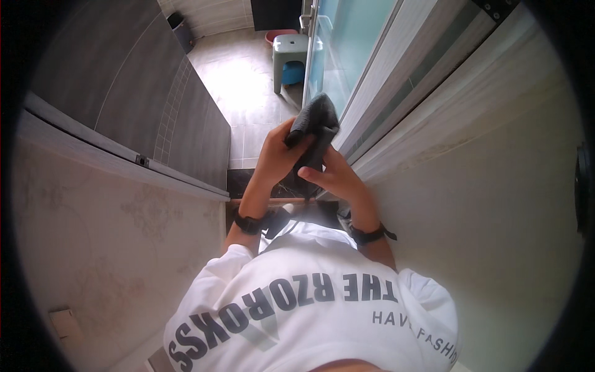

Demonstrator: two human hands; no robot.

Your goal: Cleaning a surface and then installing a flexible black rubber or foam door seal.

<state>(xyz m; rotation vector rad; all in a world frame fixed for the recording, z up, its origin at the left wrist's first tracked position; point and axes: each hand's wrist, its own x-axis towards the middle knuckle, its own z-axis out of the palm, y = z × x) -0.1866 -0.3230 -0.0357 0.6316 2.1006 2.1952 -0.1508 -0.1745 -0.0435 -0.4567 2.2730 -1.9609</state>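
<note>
A folded dark grey cloth (318, 118) is bunched up in front of me, held between both hands. My left hand (280, 152) grips its left side, with the fingers partly hidden in the folds. My right hand (336, 177) holds the lower right part; its thumb points left across the front, and its other fingers are mostly hidden behind the cloth. Each wrist wears a black strap. Below the hands, a dark end of the cloth hangs down.
I stand at a doorway with a dark threshold (242, 181) and walls close on both sides. Beyond it, a pale green stool (291, 44) stands on the tiled floor (245, 118), near a blue basin (292, 72) and a red basin (273, 35). A frosted glass door (356, 46) stands at right.
</note>
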